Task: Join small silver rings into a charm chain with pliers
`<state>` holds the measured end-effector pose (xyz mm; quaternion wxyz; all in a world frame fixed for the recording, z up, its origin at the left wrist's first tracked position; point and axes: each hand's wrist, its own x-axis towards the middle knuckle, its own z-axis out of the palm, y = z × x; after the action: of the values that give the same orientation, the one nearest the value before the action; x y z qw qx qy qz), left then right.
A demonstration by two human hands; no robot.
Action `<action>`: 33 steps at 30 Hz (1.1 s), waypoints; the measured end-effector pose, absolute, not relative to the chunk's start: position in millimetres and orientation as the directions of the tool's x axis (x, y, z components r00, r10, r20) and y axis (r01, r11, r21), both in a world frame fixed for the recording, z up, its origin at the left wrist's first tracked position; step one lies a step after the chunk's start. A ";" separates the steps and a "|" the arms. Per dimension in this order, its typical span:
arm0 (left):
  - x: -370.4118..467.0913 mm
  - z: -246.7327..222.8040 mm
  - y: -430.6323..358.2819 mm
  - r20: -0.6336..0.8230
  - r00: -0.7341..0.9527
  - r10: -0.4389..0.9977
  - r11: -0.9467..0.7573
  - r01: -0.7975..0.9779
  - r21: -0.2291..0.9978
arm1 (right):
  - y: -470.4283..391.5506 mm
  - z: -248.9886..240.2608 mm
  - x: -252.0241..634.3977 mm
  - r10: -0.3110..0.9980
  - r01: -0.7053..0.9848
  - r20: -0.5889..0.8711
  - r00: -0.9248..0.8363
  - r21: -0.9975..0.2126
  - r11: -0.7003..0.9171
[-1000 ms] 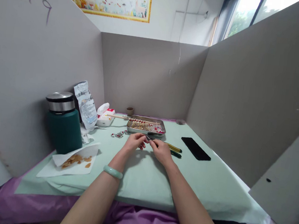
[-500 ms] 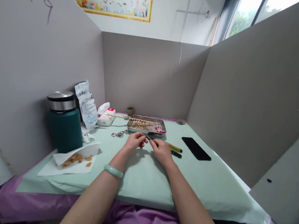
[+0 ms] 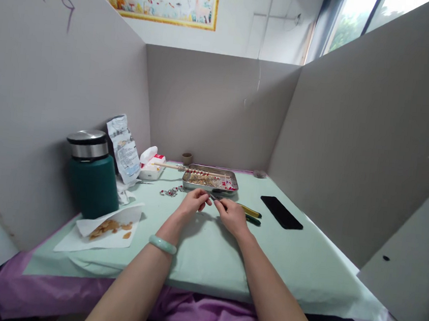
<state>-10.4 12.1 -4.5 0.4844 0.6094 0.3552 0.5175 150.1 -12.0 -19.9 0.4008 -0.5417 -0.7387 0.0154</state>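
My left hand (image 3: 193,202) is closed in a pinch over the table in front of the metal tray; what its fingertips hold is too small to name. My right hand (image 3: 232,215) is closed on a thin dark tool (image 3: 212,196), whose tip points at the left fingertips. Behind the hands, the metal tray (image 3: 211,191) holds gold-coloured bits and red beads, and a stick strung with red beads (image 3: 198,172) lies across it. A chain with red beads (image 3: 172,192) rests left of my left hand. Yellow-handled and green-handled pliers (image 3: 251,212) lie beyond my right hand.
A black phone (image 3: 281,213) lies at the right. On the left stand a green flask (image 3: 93,183), an upright packet (image 3: 124,148) and a tissue pack (image 3: 152,169); brown food pieces lie on paper (image 3: 114,239). A small cup (image 3: 187,158) is behind the tray. Grey partitions enclose the table.
My left fingers have shifted slightly, with the fingertips curled in a little more. My right hand stays nearly in place.
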 end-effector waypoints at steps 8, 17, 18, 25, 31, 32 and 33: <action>-10.8 -3.4 11.0 0.272 0.230 0.934 -0.265 -0.060 0.962 | -12.8 -19.5 149.9 0.802 0.788 0.589 -0.101 -0.445 0.426; -12.7 -7.5 13.9 0.181 0.283 0.942 -0.122 -0.213 0.969 | -12.5 -19.4 149.2 0.815 0.792 0.573 -0.086 -0.457 0.404; -13.0 -7.8 14.1 0.180 0.286 0.941 -0.123 -0.207 0.971 | -12.6 -19.3 149.2 0.815 0.792 0.572 -0.087 -0.457 0.405; -13.7 -2.8 9.0 0.158 0.308 0.938 -0.143 -0.070 0.987 | -12.7 -19.6 150.3 0.802 0.785 0.589 -0.097 -0.450 0.425; -12.2 2.3 3.4 0.153 0.301 0.941 -0.161 0.002 0.987 | -13.9 -19.3 148.2 0.806 0.801 0.584 -0.095 -0.436 0.410; -11.5 2.3 3.1 0.162 0.294 0.942 -0.174 0.015 0.985 | -14.2 -19.3 147.5 0.808 0.808 0.583 -0.087 -0.433 0.400; -10.6 2.1 3.2 0.172 0.284 0.943 -0.188 0.029 0.982 | -14.5 -19.2 146.8 0.808 0.815 0.585 -0.076 -0.430 0.388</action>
<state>-10.6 3.2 2.1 0.5039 0.6230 0.3902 0.4535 146.8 -14.5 -19.2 0.3951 -0.5530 -0.7336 -0.0047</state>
